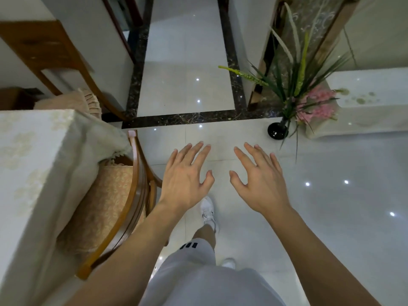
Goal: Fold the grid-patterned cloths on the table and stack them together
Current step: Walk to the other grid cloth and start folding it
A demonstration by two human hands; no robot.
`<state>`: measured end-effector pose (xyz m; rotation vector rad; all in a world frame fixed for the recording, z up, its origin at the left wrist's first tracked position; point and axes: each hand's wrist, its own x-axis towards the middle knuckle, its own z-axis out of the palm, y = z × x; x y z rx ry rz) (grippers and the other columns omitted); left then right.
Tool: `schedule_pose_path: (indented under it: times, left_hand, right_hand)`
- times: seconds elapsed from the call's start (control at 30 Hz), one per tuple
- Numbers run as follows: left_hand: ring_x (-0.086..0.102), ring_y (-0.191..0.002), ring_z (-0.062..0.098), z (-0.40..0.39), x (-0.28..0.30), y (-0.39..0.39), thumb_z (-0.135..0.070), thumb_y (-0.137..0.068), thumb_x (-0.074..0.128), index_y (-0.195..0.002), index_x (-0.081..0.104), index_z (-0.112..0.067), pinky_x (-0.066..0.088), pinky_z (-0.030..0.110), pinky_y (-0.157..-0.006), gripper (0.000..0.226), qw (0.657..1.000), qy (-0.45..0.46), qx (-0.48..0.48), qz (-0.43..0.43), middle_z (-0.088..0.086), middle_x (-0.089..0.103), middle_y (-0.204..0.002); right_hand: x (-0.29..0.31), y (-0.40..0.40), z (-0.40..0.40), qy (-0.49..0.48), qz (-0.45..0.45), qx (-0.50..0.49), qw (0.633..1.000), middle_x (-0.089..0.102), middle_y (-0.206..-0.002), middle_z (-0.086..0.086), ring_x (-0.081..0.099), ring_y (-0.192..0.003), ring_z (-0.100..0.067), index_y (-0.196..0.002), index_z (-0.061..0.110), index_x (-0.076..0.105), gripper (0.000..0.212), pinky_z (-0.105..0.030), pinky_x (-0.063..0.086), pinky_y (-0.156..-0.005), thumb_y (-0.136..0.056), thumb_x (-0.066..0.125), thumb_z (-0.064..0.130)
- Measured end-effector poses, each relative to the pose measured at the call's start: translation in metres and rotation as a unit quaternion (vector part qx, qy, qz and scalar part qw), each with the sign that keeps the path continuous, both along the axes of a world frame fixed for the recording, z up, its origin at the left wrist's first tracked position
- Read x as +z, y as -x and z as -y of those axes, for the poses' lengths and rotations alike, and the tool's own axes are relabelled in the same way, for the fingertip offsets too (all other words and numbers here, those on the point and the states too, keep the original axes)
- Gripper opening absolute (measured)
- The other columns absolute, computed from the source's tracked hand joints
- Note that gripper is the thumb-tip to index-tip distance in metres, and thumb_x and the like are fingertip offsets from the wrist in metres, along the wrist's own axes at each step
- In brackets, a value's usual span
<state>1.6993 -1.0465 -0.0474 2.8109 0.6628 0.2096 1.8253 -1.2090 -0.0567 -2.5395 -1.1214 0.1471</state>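
My left hand (185, 177) and my right hand (258, 180) are stretched out in front of me over the white tiled floor, palms down, fingers spread, holding nothing. No grid-patterned cloth shows in the head view. A table (28, 164) draped in a pale floral tablecloth fills the left side, to the left of my left hand. Below my arms I see my own grey shorts and white shoes on the floor.
A wooden chair (134, 195) with a beige cushion is tucked against the table's right side. A second wooden chair (57, 54) stands at the back left. A black vase (277, 130) of green and pink artificial flowers stands on the floor at right, beside a white covered bench (364, 111).
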Motion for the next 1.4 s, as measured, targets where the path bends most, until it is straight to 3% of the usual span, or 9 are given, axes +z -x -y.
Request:
schedule_pose_path:
  times: [0.5, 0.8, 1.4]
  left_hand:
    - [0.036, -0.144, 0.025, -0.204, -0.018, -0.121, -0.048, -0.092, 0.037, -0.150, 0.038, -0.023, 0.024, 0.048, -0.120, 0.063, 0.996, 0.022, 0.090, -0.005, 0.003, 0.042, -0.154]
    - [0.043, -0.139, 0.027, -0.291, -0.019, -0.147, -0.044, -0.091, 0.045, -0.148, 0.042, -0.020, 0.033, 0.050, -0.116, 0.061, 0.989, 0.012, 0.146, 0.020, 0.005, 0.048, -0.150]
    - [0.036, -0.143, 0.023, -0.447, -0.038, -0.200, -0.048, -0.092, 0.040, -0.151, 0.037, -0.027, 0.020, 0.046, -0.120, 0.062, 0.942, 0.043, 0.332, -0.037, -0.001, 0.044, -0.154]
  right_hand:
    - [0.014, -0.155, -0.228, 0.056, 0.030, 0.082, 0.995, 0.036, -0.158, -0.003, 0.027, -0.149, -0.023, -0.150, 0.027, 0.040, 0.066, -0.047, 0.015, -0.122, -0.092, 0.033, 0.056]
    - [0.009, -0.187, -0.340, 0.048, 0.027, 0.154, 0.986, 0.041, -0.156, -0.004, 0.032, -0.146, -0.024, -0.148, 0.026, 0.044, 0.065, -0.052, 0.023, -0.121, -0.092, 0.032, 0.055]
    - [-0.015, -0.274, -0.577, 0.053, 0.006, 0.350, 0.935, 0.039, -0.156, -0.006, 0.033, -0.146, -0.026, -0.150, 0.025, 0.041, 0.066, -0.054, 0.026, -0.119, -0.092, 0.030, 0.054]
